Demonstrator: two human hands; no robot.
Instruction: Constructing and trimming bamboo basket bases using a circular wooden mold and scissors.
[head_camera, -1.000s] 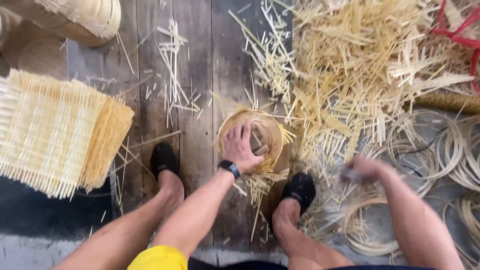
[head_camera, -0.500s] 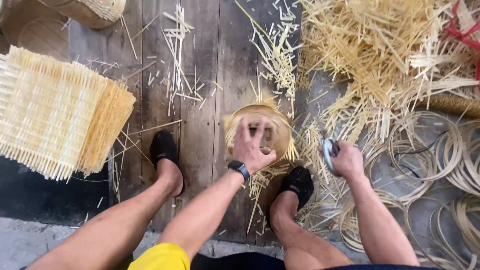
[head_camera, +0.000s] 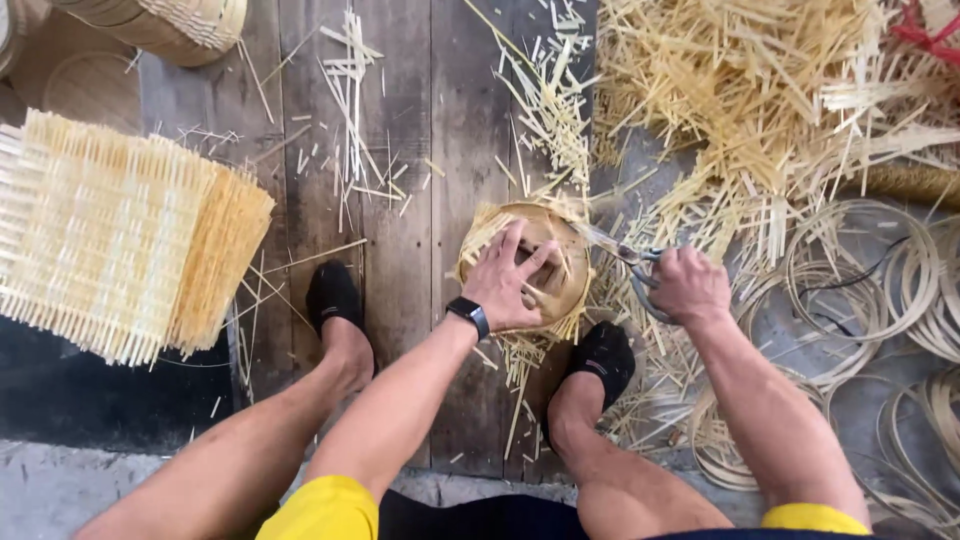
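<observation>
Left hand (head_camera: 515, 285): laid flat with fingers spread on top of a small round woven basket (head_camera: 560, 290), pressing it down rather than closing round it. A black watch (head_camera: 468, 315) sits on that wrist.

Right hand (head_camera: 688, 285): fingers curled shut through the handles of a pair of scissors (head_camera: 625, 258); the blades point left and reach the right rim of the basket. How far apart the blades stand cannot be told.

Small round woven basket: on the plank floor (head_camera: 420, 180) near its middle, between the person's two feet and a little ahead of them, loose strip ends sticking out round its rim.

Feet: two black shoes, the left shoe (head_camera: 333, 295) on the planks, the right shoe (head_camera: 603, 355) just below the basket among cuttings.

Pile of straw-coloured strips (head_camera: 760, 110): heaped at the far right corner of the floor, spilling down towards the scissors.

Scattered cuttings (head_camera: 350, 110): short strips strewn over the planks at the far edge and around the basket.

Coiled hoops (head_camera: 860, 270): thin rings of pale cane lying overlapped along the right edge, well behind the right hand.

Stack of woven mats (head_camera: 120, 235): pale, fringed at the edges, at the left edge of the floor, well apart from both hands.

Large woven basket (head_camera: 170, 25): partly in view at the far left corner.
</observation>
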